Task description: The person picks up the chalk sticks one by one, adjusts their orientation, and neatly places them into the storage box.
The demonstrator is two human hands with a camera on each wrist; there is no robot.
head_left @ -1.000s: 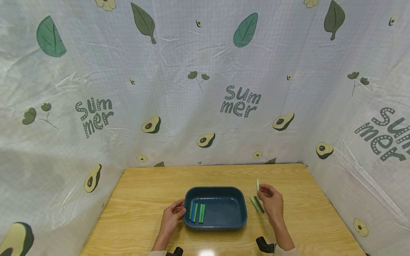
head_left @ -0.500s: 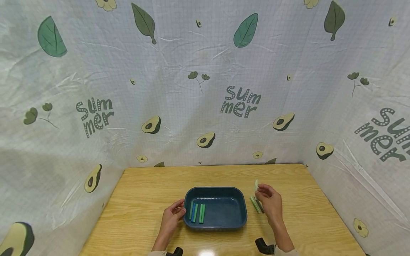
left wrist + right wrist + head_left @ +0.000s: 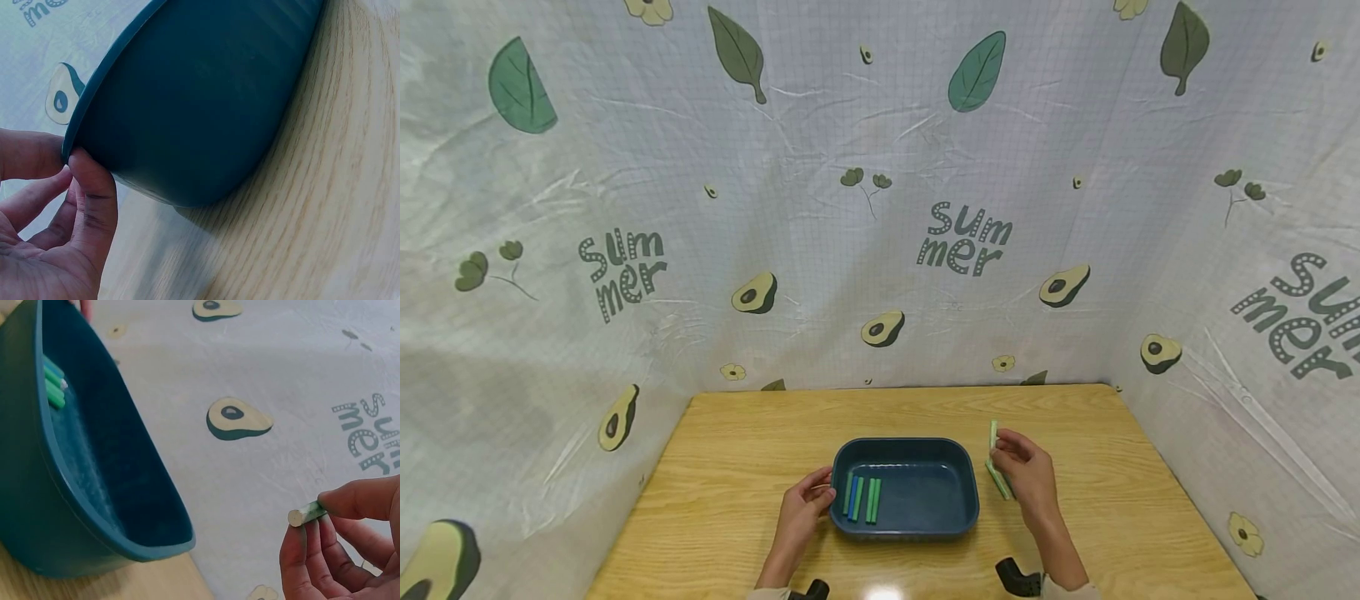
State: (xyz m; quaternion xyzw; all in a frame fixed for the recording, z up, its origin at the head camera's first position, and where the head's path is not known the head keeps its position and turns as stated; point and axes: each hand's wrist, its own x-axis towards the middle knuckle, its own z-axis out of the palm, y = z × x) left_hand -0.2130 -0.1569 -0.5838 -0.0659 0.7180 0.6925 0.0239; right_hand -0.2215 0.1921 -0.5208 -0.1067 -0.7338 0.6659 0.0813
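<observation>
Looking down from my head, my right hand (image 3: 1024, 473) at lower right of centre pinches a pale green stick (image 3: 992, 435), which juts up from my fingertips just right of the blue tray (image 3: 966, 487); my left hand (image 3: 805, 504) clasps the tray's left rim. Left wrist view: my fingers (image 3: 94, 194) curl on that rim at lower left. Right wrist view: thumb and fingers (image 3: 300, 547) pinch the stick (image 3: 305, 514) at lower right, apart from the tray (image 3: 37, 506).

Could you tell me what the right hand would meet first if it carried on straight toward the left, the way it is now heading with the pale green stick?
Most likely the right rim of the dark blue tray. The right hand pinches the pale green stick just beside it; height above the rim is unclear, so it might pass over.
</observation>
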